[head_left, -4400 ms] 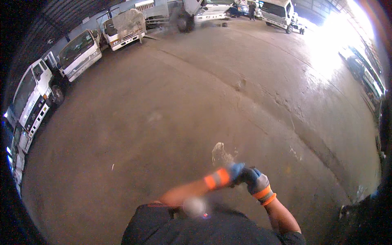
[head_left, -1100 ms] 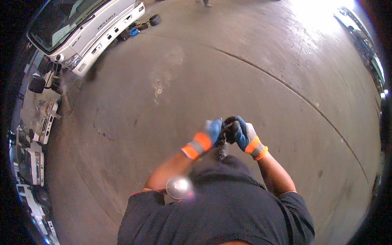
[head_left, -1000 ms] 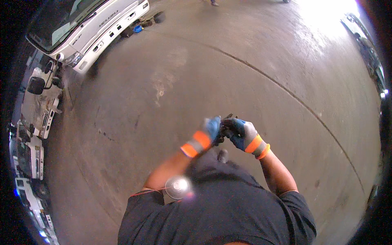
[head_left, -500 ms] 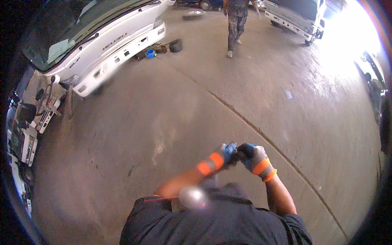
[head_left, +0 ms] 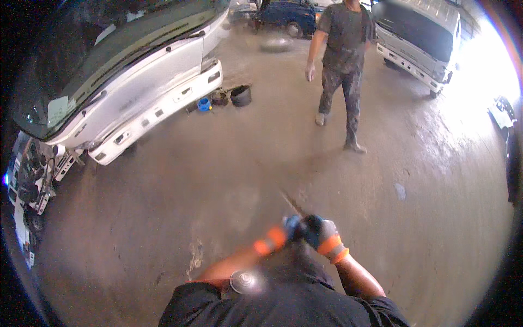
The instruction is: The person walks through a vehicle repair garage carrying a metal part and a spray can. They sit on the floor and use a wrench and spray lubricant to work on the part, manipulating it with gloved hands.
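Observation:
In front of my chest both gloved hands come together, nearly touching. Around a small dark thing, blurred and mostly hidden, my right hand [head_left: 321,234] is closed, in a grey and dark glove with an orange cuff. My left hand [head_left: 289,228], in a blue glove with an orange band, meets it from the left, fingers curled in and smeared by motion. What lies between the two hands is too blurred to name.
A white truck cab [head_left: 158,82] stands at the left. Beside its bumper sit a black bucket [head_left: 241,96] and a small blue container [head_left: 204,104]. A person [head_left: 343,65] walks ahead. Another white truck [head_left: 417,43] and a blue vehicle [head_left: 283,17] stand farther back.
The view has tilted up, showing more of the trucks ahead. The person ahead is nearer. My hands have stayed together and sit lower and slightly left in the view.

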Demonstrator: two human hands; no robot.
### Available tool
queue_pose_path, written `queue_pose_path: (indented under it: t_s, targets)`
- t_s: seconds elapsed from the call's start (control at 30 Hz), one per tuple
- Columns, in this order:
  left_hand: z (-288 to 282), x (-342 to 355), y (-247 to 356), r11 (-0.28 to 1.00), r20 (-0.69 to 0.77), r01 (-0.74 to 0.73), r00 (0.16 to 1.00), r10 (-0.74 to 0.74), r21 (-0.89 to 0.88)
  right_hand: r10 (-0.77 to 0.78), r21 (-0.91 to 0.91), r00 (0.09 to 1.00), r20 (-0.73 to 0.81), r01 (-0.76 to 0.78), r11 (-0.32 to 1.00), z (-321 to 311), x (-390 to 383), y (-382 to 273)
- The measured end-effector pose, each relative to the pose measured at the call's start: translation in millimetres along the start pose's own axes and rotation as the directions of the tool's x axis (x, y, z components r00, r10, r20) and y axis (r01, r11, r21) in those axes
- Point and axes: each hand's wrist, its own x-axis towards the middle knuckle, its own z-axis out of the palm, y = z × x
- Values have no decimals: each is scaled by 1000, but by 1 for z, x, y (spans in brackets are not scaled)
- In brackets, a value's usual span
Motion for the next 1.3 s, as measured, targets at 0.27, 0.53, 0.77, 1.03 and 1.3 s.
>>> queue_pose_path:
  t_s: [0.27, 0.53, 0.77, 1.03, 1.3]
  targets:
    - [-142, 248, -47, 987, 154, 151, 978, -142, -47, 107, 41, 957, 269, -122, 992, -30, 258, 149]
    - [-123, 495, -301, 996, -73, -82, 994, 79, -38, 4, 222, 989, 150, -37, 974, 11, 519, 305]
    - [-254, 731, -352, 985, 130, -20, 991, 42, -169, 166, 81, 950, 263, -193, 978, 8, 717, 491]
    - [-253, 1024, -471, 975, 37, 23, 999, -15, -221, 72, 140, 980, 184, -99, 985, -35, 964, 675]
    - [-355, 1278, -517, 769, 113, 355, 930, -351, -531, -82, 142, 992, 92, 68, 987, -79, 1183, 845]
